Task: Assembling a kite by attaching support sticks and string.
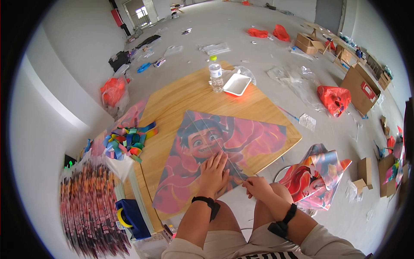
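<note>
A printed kite (185,172) of thin sheet lies on the wooden table, showing a cartoon face among pink and red swirls. A thin straight line, like a rod or seam, runs down it from the far corner toward me. My left hand (212,173) rests on the kite below the printed face, fingers stretched out flat, pressing on the sheet. At the kite's near right edge, where that line ends, my right hand (257,188) is closed in a pinch on the kite's tip. Its fingers hide exactly what part they grip.
On the wooden table (168,101) stand a water bottle (216,77) and a white tray (237,84). Colourful ribbons (129,140) are heaped at its left edge. Many folded printed kites (88,203) hang left. Another printed kite (317,181) lies right of my knee. Cardboard boxes (360,88) stand on the floor.
</note>
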`<state>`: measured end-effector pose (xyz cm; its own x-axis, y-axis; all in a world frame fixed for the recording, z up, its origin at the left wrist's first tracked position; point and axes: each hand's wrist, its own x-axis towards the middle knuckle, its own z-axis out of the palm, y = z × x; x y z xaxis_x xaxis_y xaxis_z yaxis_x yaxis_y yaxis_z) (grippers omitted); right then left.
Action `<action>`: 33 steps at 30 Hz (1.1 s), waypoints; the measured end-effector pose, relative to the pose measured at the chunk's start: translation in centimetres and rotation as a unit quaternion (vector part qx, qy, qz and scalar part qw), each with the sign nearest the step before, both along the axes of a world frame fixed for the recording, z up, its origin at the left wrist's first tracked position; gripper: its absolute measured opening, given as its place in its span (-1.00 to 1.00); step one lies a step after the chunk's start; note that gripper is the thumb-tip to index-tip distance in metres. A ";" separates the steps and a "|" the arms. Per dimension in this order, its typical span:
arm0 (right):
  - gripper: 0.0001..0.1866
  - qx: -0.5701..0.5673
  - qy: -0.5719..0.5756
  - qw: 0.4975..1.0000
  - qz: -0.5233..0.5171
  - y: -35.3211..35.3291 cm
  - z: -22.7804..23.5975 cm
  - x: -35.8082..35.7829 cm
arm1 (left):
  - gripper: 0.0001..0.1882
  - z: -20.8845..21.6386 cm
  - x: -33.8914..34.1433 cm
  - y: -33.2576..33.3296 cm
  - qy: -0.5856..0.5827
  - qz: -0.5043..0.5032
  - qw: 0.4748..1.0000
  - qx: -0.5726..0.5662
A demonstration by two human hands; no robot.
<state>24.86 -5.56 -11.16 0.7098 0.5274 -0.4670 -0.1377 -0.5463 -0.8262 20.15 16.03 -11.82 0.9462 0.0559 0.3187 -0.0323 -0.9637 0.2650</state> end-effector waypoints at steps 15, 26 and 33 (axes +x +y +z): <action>-0.61 -0.003 0.012 1.000 -0.024 0.6 -0.1 0.3 | -0.40 0.1 -0.1 -0.1 0.007 0.006 1.000 0.018; -0.55 -0.022 0.024 0.999 -0.018 0.7 -0.1 0.7 | -0.39 0.0 0.4 0.2 0.011 0.002 1.000 0.019; -0.56 0.016 0.019 1.000 -0.005 0.1 0.3 0.6 | -0.37 0.3 0.3 0.5 0.029 -0.007 0.999 -0.037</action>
<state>25.44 -5.42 -10.82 0.6974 0.5351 -0.4768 -0.1752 -0.5177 -0.8374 20.46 16.50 -11.56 0.9640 0.0637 0.2582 -0.0282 -0.9410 0.3373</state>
